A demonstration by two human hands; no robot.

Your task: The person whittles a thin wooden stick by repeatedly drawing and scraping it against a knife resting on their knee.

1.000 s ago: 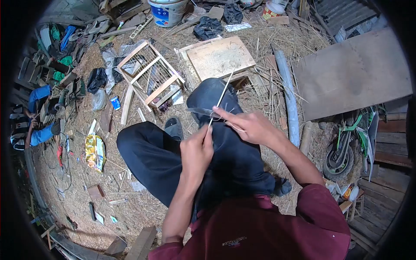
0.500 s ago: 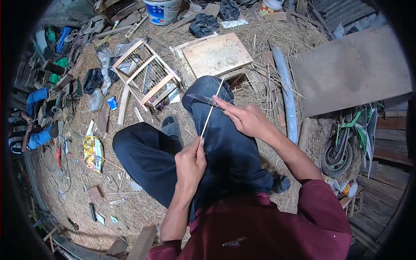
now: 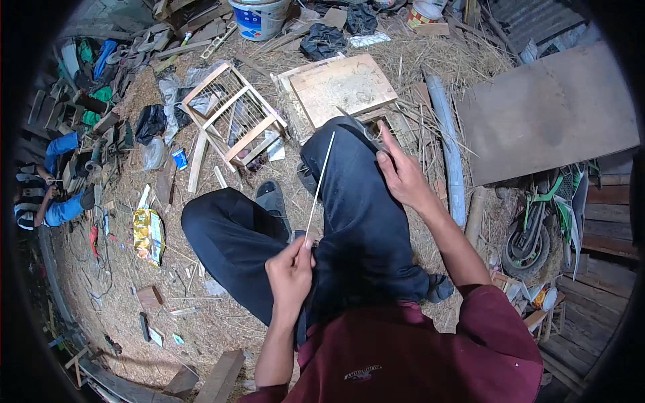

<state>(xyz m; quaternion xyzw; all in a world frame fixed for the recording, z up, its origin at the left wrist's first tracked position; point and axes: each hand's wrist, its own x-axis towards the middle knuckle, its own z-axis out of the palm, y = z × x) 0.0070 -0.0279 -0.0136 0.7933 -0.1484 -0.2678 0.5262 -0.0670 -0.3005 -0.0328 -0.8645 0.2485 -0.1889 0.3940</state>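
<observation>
My left hand (image 3: 289, 270) is closed around the lower end of a thin, pale wooden stick (image 3: 320, 185). The stick slants up and away over my trouser leg, its far tip free. On the other side, my right hand (image 3: 402, 173) is above my raised knee with a knife (image 3: 359, 127), its dark blade pointing up and to the left. The fingers wrapped round its handle are mostly hidden. Blade and stick are apart.
Ahead lie a slatted wooden frame (image 3: 233, 117) and a thick wooden board (image 3: 344, 89). A metal sheet (image 3: 547, 111) stands at right above a green motorbike (image 3: 543, 218). Another person (image 3: 57, 181) sits at far left. Shavings cover the ground.
My right hand and the knife have moved right, away from the stick. My left hand has dropped slightly, still holding the stick, whose tip is lower. The view has shifted a little.
</observation>
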